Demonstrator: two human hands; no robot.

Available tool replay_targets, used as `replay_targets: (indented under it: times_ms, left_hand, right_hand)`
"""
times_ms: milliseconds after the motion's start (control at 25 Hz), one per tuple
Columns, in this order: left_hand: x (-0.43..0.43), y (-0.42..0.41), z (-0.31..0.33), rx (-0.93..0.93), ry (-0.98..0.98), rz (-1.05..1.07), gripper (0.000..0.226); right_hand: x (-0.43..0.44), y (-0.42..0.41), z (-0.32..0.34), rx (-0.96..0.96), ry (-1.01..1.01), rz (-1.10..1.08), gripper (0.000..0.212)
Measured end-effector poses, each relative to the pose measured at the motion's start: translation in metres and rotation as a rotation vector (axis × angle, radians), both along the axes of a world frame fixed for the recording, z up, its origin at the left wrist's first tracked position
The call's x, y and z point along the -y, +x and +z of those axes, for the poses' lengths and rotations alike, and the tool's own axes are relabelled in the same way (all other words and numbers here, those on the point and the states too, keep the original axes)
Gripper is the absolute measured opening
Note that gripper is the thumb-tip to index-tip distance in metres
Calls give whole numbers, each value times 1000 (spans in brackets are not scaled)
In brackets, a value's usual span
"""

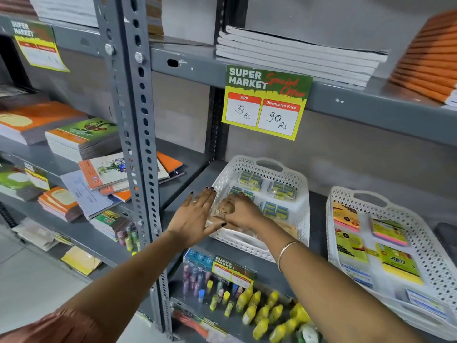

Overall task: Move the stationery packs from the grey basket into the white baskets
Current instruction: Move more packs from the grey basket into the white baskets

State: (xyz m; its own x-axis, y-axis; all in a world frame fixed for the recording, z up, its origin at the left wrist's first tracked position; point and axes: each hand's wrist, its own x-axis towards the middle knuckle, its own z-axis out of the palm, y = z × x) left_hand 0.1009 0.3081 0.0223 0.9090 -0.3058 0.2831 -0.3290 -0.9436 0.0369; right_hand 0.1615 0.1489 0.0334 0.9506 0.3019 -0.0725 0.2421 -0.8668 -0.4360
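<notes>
- Reaching into the nearer white basket [303, 194] on the grey shelf [188, 189], you had both hands over its front-left corner.
- Your left hand [195, 216] lay flat and spread, fingers apart, with the fingertips at the basket's left rim and the thumb pointing toward your right hand; it gripped nothing that I could see.
- Your right hand [241, 211] was curled, fingers drawn together over a tan, cardboard-coloured stationery pack [226, 206]. It looked closed on that pack, though the fingers hid the contact itself.
- Beyond your right fingertips, small clear-wrapped blue and yellow packs [284, 190] lay in rows on the basket floor. More tan packs [286, 229] sat just beside your right wrist.
- A second white basket [440, 256] stood well to the right of your right hand, holding bright yellow and pink packs [389, 231].
- The grey basket was not in view, so I could not tell how many packs remained.
- Judging by looks, these packs were light and fairly stiff, and the clear film ones probably slippery. A pinch across the short sides, thumb against two fingers, seemed the surest hold.
- Setting each pack down flat would likely keep the rows tidy; the perforated basket walls could snag a corner if a pack went in tilted.
- Your flat left hand seemed placed to steady the basket or square the tan packs.
</notes>
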Motion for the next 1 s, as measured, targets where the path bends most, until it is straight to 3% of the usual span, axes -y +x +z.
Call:
replay_targets:
  times_ms: [360,520,680,880,1000]
  left_hand:
    - [-5,0,-3,-52,72,38,107]
    - [14,-10,0,77,22,47,97]
    - [106,-27,16,145,-143,-111,81]
    - [255,-55,28,156,-134,-397,85]
    - [315,-72,16,52,-61,-389,86]
  right_hand:
    - [20,-8,20,-1,-6,33,76]
    - [79,-18,44,125,85,-106,62]
    - [179,-40,62,228,86,-333,50]
    - [314,-84,69,258,35,-598,46]
    - [391,-115,62,219,-37,-742,41]
